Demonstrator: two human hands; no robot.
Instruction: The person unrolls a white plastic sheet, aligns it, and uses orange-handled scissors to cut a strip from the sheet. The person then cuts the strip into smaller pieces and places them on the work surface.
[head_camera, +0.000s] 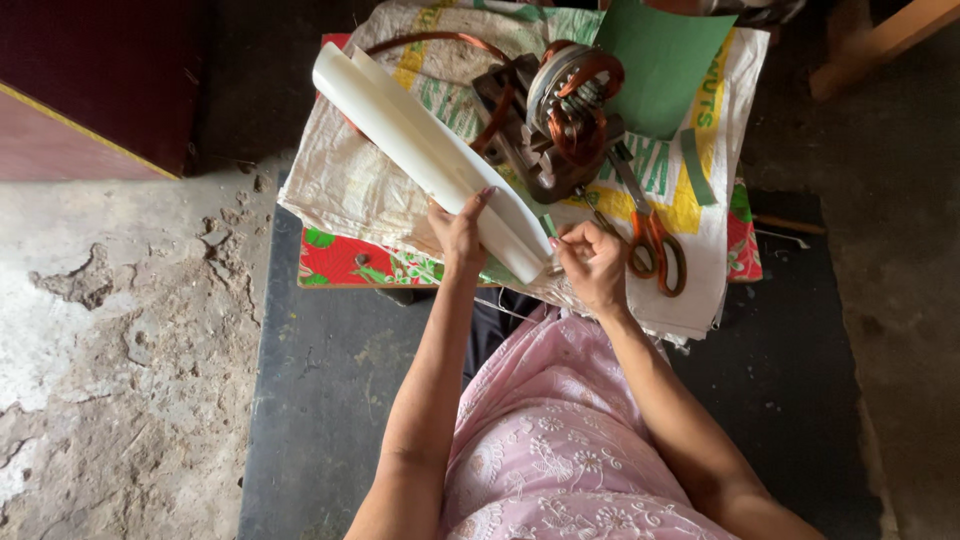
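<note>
The left hand (459, 235) grips the near end of a rolled white sheet (430, 155), thumb over its upper face. The right hand (592, 262) pinches that roll's near corner, fingers curled shut on it. The roll runs up and away to the left over a woven sack (345, 185). Just beyond the hands sits a copper-wound motor stator (565, 105). Orange-handled scissors (652, 240) lie just right of the right hand. A green sheet (665, 60) lies farther off.

I see both bare forearms reaching forward, left hand (459, 232) fingers curled in a grasp, right hand (593, 262) pinched shut.
</note>
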